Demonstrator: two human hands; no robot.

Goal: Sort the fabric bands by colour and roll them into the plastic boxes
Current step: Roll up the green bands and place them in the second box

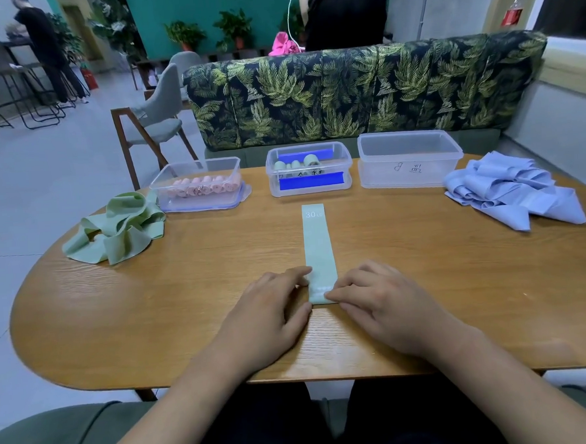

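While it lies flat along the middle of the oval wooden table, the long pale green fabric band shows a white "30" at its far end; left hand and right hand, palms down, pinch its near end.

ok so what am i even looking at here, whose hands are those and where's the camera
No machine here: a person wears one camera on the head, looking down at their hands. The left hand and right hand pinch the near end of a green band lying flat on the table, seemingly starting a roll. Behind stand three clear boxes: the left box holds pink rolls, the middle box green rolls, the right box looks empty. Loose bands lie in a green pile at left and a blue pile at right.
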